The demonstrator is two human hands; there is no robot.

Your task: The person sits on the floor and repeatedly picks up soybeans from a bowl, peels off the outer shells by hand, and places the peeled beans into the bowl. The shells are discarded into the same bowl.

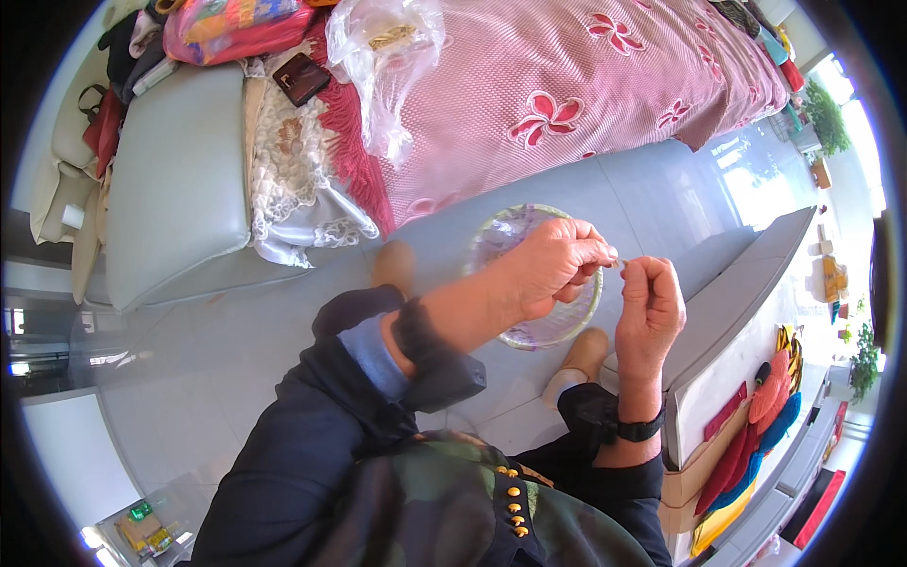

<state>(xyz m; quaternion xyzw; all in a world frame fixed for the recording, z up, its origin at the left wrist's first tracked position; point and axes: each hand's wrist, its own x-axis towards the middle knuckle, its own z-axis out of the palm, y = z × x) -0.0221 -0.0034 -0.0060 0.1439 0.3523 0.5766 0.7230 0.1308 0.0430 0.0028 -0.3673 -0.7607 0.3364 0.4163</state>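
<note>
Across the middle, my left hand [563, 266] reaches rightward, its thumb and forefinger pinched on a tiny brownish piece [617, 262], too small to identify. My right hand [648, 301] is beside it, fingers curled, with thumb and forefinger pinched at the other side of that piece. The fingertips of the two hands are almost touching. Beneath my hands, on the floor, stands a round bin [592, 312] with a pale green rim and a clear plastic lining; my left hand and forearm hide part of it. Its contents cannot be made out.
A bed or couch with a pink flowered cover [482, 127] lies ahead, bearing an open clear plastic bag [386, 64] with yellowish contents. A dark flat case [301, 78] rests near a grey padded seat [177, 177]. At right, a grey-edged table [737, 276] holds colourful cloth pieces [737, 453].
</note>
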